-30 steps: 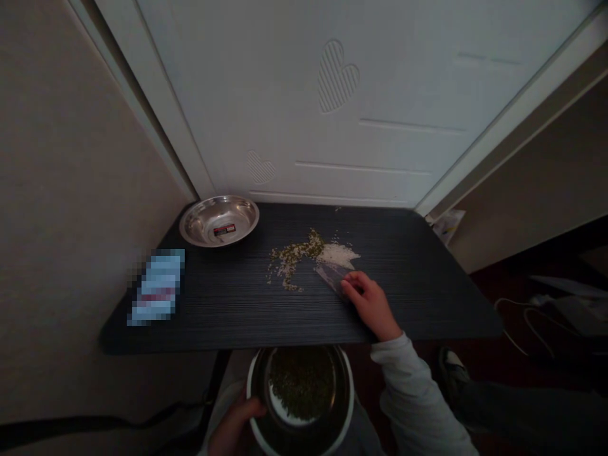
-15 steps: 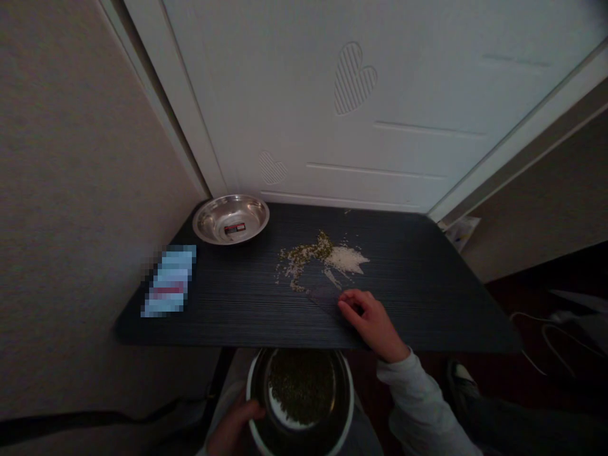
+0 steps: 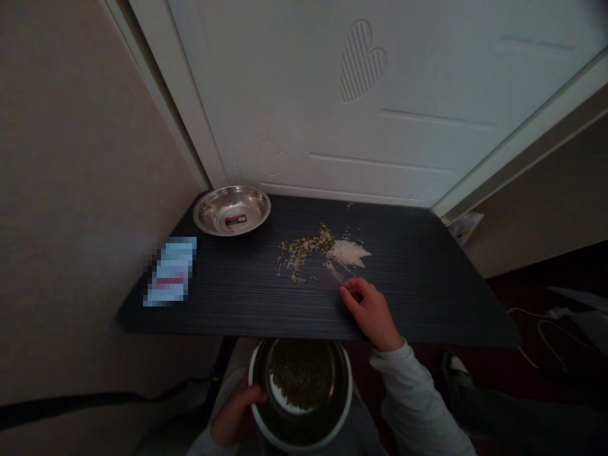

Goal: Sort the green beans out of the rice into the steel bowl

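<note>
This looks like a home: a white door [image 3: 294, 95] with moulded hearts [image 3: 363, 61] fills the upper middle of the frame, above a small dark table [image 3: 427, 285] with a steel basin [image 3: 209, 214].

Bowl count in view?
2. One shiny metal bowl sits on the table, at its far left corner; one light-rimmed bowl is in the left hand, below the table's near edge. No others visible; any out of frame can't be counted.

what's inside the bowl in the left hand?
Dark green grains lie across much of the bottom of the bowl. The surface directly beneath them is covered, can't be seen.
</note>
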{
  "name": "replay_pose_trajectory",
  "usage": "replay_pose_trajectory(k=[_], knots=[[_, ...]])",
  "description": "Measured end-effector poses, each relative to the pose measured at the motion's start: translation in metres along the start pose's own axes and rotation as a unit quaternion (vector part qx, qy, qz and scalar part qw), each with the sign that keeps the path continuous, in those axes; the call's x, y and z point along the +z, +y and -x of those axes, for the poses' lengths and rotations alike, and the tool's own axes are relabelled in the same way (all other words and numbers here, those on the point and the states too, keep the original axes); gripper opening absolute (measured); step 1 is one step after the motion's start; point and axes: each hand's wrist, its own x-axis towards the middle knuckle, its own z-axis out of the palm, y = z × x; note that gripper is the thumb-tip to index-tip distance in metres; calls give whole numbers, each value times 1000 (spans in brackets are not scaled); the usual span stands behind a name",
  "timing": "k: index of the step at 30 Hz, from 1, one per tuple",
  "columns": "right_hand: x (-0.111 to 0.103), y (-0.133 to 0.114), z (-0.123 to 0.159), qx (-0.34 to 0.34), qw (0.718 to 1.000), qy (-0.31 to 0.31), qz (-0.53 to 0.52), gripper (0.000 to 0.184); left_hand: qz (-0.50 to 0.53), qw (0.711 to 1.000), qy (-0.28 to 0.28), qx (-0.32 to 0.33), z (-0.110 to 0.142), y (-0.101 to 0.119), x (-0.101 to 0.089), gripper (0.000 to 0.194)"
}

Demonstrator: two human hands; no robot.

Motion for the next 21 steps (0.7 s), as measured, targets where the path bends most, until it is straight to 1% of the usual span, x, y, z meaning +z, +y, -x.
replay_pose_trajectory(k=[3,8,11,13,17,21], knots=[[0,2,-4,5,1000,22,13,21,0,1000,2,24,-1,-2,-2,57],[-5,10,-14,16,999,35,3,23,1,1000,7,17,-3,-4,-3,57],[-9,12,-15,21,999,33,-21,23,5,1000,-9,19,-5,-5,-5,56],[-9,10,-11,17,999,15,-42,23,4,1000,-15,21,-5,-5,-6,56],[-3,-1,-1,-3,998,-23,-61,21,-9,1000,5,11,-4,-6,-8,53],[6,-10,0,-13,1000,-13,-15,18,-16,1000,14,4,-2,-4,-7,49]])
